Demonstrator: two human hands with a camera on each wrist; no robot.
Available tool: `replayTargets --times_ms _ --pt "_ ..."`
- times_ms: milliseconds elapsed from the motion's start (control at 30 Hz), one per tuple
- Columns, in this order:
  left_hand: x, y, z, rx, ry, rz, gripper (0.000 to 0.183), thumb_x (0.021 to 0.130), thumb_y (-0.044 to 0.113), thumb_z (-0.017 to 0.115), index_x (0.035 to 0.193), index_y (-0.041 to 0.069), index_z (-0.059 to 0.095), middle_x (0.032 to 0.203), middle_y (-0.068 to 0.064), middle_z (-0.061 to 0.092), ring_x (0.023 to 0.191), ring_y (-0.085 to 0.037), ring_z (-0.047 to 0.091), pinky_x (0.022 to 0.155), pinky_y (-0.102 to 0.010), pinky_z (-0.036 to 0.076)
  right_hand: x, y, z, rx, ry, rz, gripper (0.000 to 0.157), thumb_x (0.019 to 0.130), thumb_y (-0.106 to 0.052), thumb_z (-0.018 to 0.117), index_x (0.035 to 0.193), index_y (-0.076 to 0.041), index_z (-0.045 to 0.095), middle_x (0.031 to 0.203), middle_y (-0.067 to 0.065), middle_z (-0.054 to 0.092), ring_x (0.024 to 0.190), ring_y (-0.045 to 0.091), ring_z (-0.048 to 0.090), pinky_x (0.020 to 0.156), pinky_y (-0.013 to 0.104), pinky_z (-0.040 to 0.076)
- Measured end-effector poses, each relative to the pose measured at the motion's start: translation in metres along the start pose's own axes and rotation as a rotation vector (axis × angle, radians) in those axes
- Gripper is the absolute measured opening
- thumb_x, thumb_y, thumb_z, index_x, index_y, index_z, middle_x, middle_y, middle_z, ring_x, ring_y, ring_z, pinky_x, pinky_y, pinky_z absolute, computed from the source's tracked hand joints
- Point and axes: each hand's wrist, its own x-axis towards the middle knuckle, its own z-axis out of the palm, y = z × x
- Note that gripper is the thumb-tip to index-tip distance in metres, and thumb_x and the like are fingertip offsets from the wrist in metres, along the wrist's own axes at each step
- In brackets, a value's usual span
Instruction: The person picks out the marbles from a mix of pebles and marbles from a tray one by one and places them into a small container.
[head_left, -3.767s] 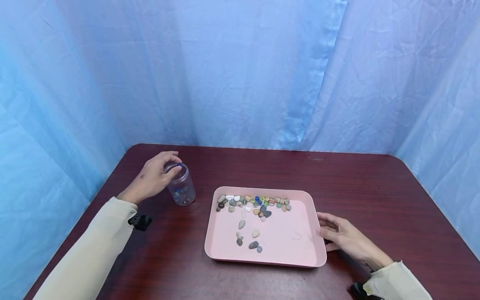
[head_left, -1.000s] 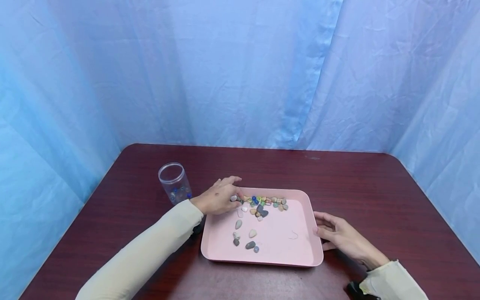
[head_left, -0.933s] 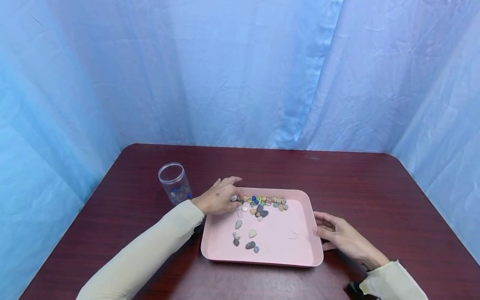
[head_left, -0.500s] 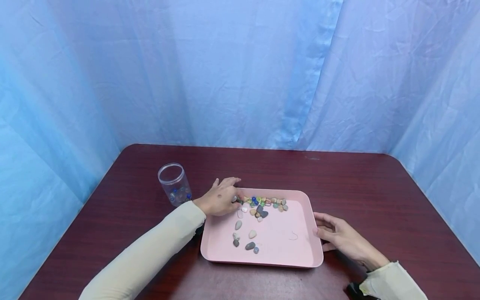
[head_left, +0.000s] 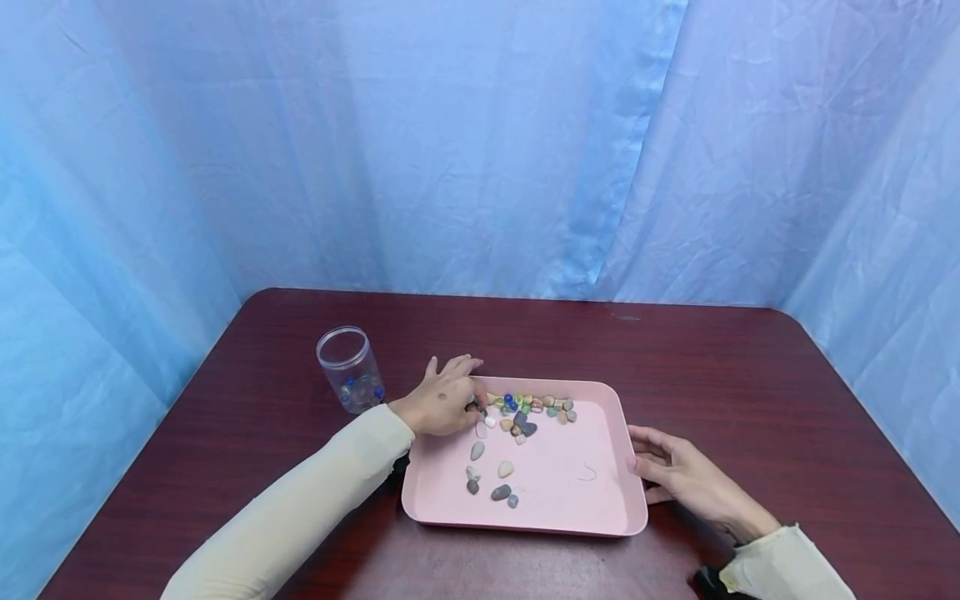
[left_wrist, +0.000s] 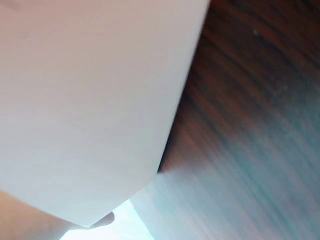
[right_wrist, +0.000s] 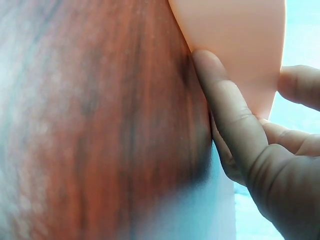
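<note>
In the head view a pink tray [head_left: 555, 517] holds pebbles and glass marbles, most of them gathered along its far wall. My left hand [head_left: 442, 400] reaches over the tray's far left corner, bent thumb and forefinger down among the stones there. It covers several of them, and I cannot tell whether a stone is pinched. Blue marbles [head_left: 509, 400] lie just right of its fingertips. My right hand [head_left: 690, 471] holds the tray's right wall; the right wrist view shows fingers [right_wrist: 232, 110] against the outside wall and another fingertip at the rim.
A clear plastic jar [head_left: 345, 354] with several marbles at its bottom stands left of the tray, beside my left forearm. Loose pebbles such as a pale one [head_left: 506, 469] lie nearer the tray's front. The dark red table [head_left: 675, 350] ends at blue curtains [head_left: 480, 167].
My left hand has come from the jar's mouth to the tray's far left corner. In the last second its fingers have shifted slightly among the stones. The right hand keeps its place.
</note>
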Motion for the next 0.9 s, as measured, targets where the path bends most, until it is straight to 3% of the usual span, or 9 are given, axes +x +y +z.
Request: replayTargets --times_ms 333,567,767,900 --pt "-0.008 -0.001 -0.007 -0.074 0.039 -0.015 0.007 0.093 0.015 0.07 0.087 0.018 0.069 0.154 -0.02 0.038 0.147 -0.04 0.023 0.11 -0.073 0.013 0.0 0.0 0.0 -0.001 0.007 -0.001 0.066 0.1 -0.004 0.055 0.147 0.022 0.016 0.134 0.04 0.047 0.114 0.03 0.061 0.075 0.045 0.059" --pt "-0.014 -0.001 -0.015 -0.146 0.083 -0.001 0.005 0.09 0.015 0.075 0.088 0.015 0.071 0.153 -0.02 0.041 0.148 -0.037 0.024 0.115 -0.065 0.015 -0.001 0.0 0.001 0.004 0.006 -0.004 0.067 0.1 -0.004 0.055 0.147 0.022 0.015 0.135 0.041 0.046 0.114 0.03 0.061 0.075 0.045 0.059" --pt "-0.019 -0.001 -0.023 -0.206 0.108 0.008 0.007 0.088 0.015 0.078 0.09 0.012 0.072 0.153 -0.018 0.041 0.147 -0.033 0.027 0.112 -0.05 0.033 -0.001 -0.001 0.001 0.003 0.005 -0.004 0.067 0.1 -0.004 0.055 0.146 0.023 0.014 0.135 0.042 0.045 0.114 0.03 0.06 0.076 0.045 0.059" --pt "-0.021 -0.003 -0.027 -0.229 0.113 0.0 0.006 0.087 0.014 0.076 0.09 0.012 0.071 0.153 -0.015 0.04 0.144 -0.034 0.033 0.108 -0.05 0.04 0.0 0.0 0.001 0.005 0.002 -0.01 0.067 0.1 -0.004 0.055 0.146 0.023 0.014 0.134 0.042 0.046 0.113 0.028 0.061 0.076 0.046 0.059"
